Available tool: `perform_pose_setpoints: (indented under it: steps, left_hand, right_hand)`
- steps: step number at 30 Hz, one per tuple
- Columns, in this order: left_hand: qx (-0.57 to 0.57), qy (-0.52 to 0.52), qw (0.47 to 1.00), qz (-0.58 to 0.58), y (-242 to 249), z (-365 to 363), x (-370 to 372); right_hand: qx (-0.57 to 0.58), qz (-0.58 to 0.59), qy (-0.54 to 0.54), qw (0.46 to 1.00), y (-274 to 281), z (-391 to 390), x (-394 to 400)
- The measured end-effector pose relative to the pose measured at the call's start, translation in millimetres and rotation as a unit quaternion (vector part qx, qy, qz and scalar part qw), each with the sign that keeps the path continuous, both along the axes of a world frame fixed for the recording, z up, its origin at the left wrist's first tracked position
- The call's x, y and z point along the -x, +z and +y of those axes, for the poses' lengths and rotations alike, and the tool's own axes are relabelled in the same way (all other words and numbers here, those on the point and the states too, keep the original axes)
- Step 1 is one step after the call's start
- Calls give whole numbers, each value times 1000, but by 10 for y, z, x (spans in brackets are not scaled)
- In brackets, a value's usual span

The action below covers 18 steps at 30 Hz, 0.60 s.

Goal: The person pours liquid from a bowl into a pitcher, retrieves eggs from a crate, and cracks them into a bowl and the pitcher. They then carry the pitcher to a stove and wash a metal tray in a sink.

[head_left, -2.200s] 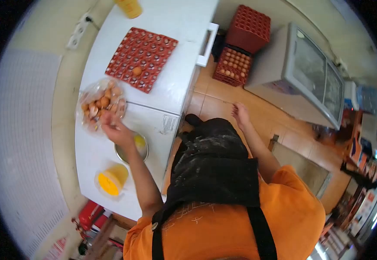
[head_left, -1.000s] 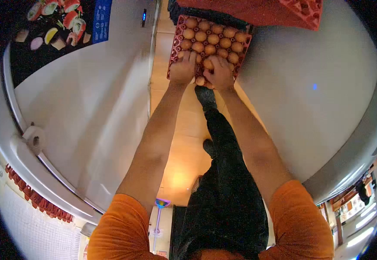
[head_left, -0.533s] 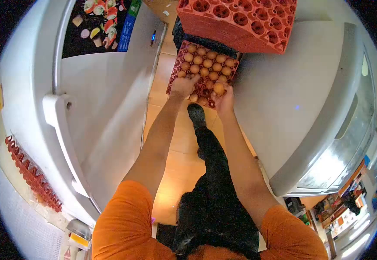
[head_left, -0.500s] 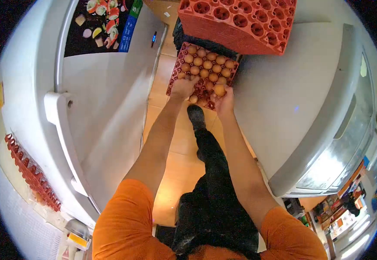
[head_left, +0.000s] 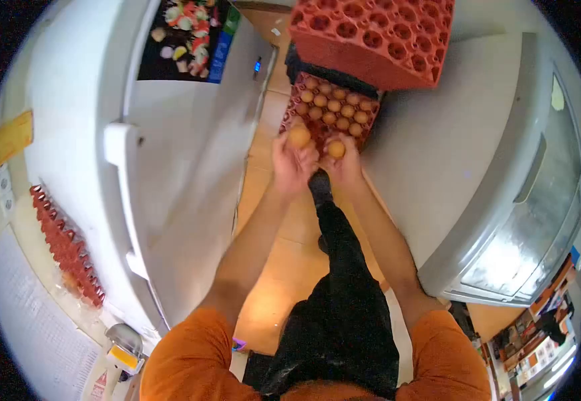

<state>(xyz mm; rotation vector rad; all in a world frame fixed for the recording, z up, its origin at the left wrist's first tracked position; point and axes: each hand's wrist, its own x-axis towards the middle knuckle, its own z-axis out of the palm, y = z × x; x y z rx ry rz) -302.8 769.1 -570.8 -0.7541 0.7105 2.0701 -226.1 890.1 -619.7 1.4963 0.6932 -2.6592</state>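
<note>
Eggs (head_left: 299, 136), one clasped in each of your hands (head_left: 291, 167) above the tray (head_left: 330, 110); squeeze harder and they'll crack.

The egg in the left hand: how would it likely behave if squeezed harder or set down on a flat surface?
The egg looks like a thin-shelled brown one, so it is probably fragile under a harder squeeze. The left hand holds it at the fingertips. Its rounded shape suggests it would roll on flat ground, which may be why the others sit in cups of the red tray.
</note>
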Motion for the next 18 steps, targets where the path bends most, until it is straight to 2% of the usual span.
perform_pose_setpoints:
  steps: [2, 4, 5, 7, 9, 10, 11, 12, 13, 14, 16, 18]
  left_hand:
    - [-89, 7, 994, -60, 638, -243, 9]
    - [-116, 24, 992, -33, 1282, -464, 23]
    - [-149, 35, 988, -15, 1584, -599, -19]
    - [-35, 60, 998, -2, 2116, -980, -276]
    - [106, 61, 992, 1, 2492, -1382, -656]
    - [210, -19, 975, 67, 2613, -1637, -904]
    - [316, -91, 935, 134, 2670, -1876, -1058]
    - [355, -115, 912, 168, 2831, -2112, -1239]
    - [395, -136, 889, 188, 2995, -2296, -1452]
    - [404, -96, 889, 195, 3146, -2472, -1593]
    - [454, -49, 877, 150, 3423, -2773, -1887]
    - [442, 11, 885, 148, 3713, -3069, -1958]
  right_hand:
    - [37, 25, 15, 999, 310, -213, 129]
    - [140, 86, 18, 986, 571, -443, 180]
    - [149, 95, 28, 984, 669, -531, 149]
    - [209, 125, 95, 965, 838, -628, 43]
    - [173, 49, 104, 978, 1390, -818, -1]
    - [150, 2, 119, 982, 1751, -934, -10]
    - [130, 19, 128, 983, 1928, -1054, 29]
    - [196, 112, 234, 946, 1992, -1071, -8]
    - [212, 119, 254, 936, 2196, -1225, 27]
    - [228, 120, 275, 926, 2405, -1439, 113]
    - [203, 120, 355, 905, 2770, -1932, 350]
    - [156, 89, 425, 887, 3217, -2404, 426]
